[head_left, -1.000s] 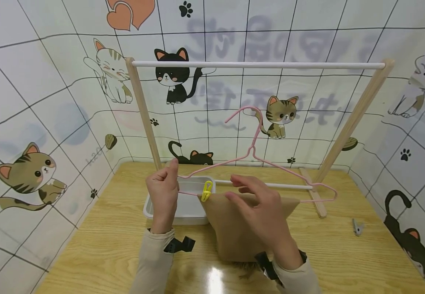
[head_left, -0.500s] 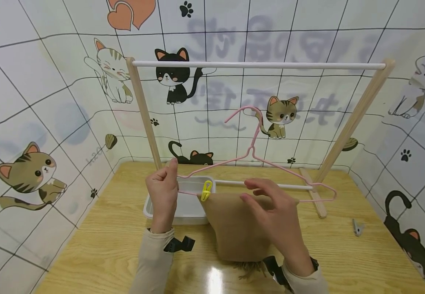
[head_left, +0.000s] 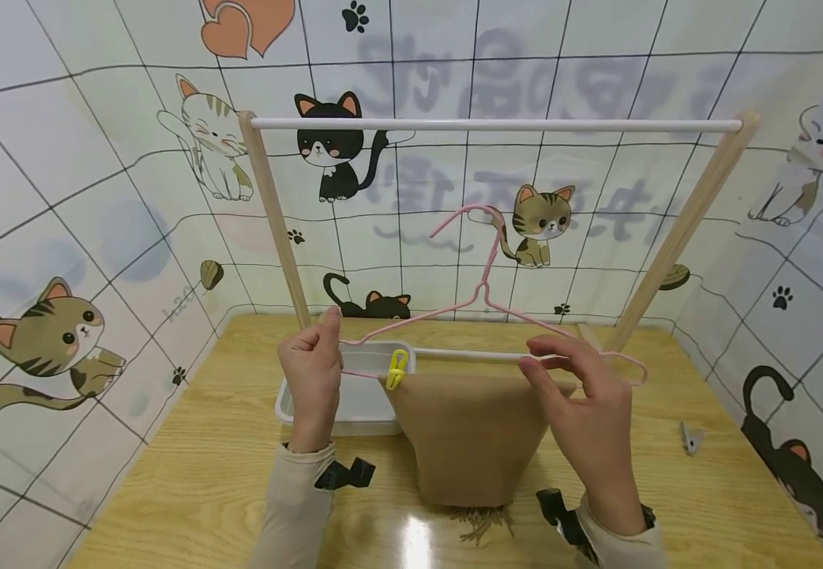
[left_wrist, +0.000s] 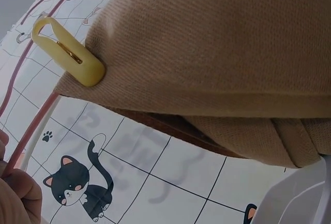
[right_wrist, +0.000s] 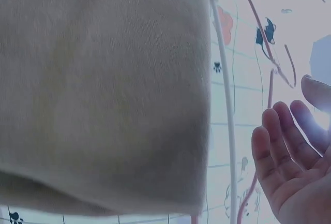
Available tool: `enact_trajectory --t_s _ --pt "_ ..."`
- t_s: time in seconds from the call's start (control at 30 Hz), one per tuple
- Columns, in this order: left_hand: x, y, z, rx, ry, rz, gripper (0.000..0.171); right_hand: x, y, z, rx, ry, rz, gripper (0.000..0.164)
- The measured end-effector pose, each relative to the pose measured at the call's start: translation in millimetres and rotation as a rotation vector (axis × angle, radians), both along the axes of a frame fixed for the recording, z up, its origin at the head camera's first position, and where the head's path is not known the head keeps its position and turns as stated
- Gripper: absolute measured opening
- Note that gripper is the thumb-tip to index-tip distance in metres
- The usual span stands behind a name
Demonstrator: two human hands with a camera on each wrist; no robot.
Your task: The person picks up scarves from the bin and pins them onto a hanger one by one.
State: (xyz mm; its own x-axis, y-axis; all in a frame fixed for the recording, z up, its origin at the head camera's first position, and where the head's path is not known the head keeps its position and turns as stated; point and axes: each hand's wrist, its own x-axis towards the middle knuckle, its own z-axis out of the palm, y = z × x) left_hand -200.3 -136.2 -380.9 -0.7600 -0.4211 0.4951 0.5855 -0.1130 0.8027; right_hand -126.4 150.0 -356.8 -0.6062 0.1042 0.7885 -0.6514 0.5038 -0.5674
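A tan fringed scarf [head_left: 471, 442] is draped over the lower bar of a pink clothes hanger [head_left: 488, 266]. At the scarf's upper left corner, a yellow clothespin [head_left: 396, 369] clamps it to the bar; the left wrist view shows this clothespin [left_wrist: 72, 56] close up. My left hand [head_left: 310, 387] grips the hanger's left end and keeps it upright. By the scarf's upper right corner is my right hand [head_left: 592, 415], fingers loosely bent and nothing in them. The right wrist view shows that hand [right_wrist: 295, 172] apart from the cloth, palm visible.
Behind the hanger stands a wooden rack [head_left: 272, 225] with a white top rod [head_left: 490, 125]. A white tray [head_left: 372, 428] sits on the table [head_left: 191, 474] behind the left hand. One grey clothespin [head_left: 691, 439] lies at the right. Cat-printed sheeting [head_left: 440, 79] encloses the table.
My right hand has moved rightward along the scarf's top edge, from its middle to its right corner. The left hand keeps its grip on the hanger, and the scarf hangs as before.
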Motion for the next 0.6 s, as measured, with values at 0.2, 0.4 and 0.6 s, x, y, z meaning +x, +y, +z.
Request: enact_trajectory --t_s 0.2,0.4,0.6 --pt "-0.5 0.5 0.7 -0.008 -0.013 0.030 0.067 1.1 15.3 2.3 -0.039 -0.012 -0.043 0.032" --pt "-0.2 -0.2 -0.4 -0.010 -0.010 0.018 0.066 1.7 34.2 2.4 -0.070 -0.046 -0.119 0.029" --pt "-0.3 -1.1 -0.9 -0.016 -0.001 0.004 0.067 -0.7 57.1 -3.4 -0.102 -0.067 -0.207 0.027"
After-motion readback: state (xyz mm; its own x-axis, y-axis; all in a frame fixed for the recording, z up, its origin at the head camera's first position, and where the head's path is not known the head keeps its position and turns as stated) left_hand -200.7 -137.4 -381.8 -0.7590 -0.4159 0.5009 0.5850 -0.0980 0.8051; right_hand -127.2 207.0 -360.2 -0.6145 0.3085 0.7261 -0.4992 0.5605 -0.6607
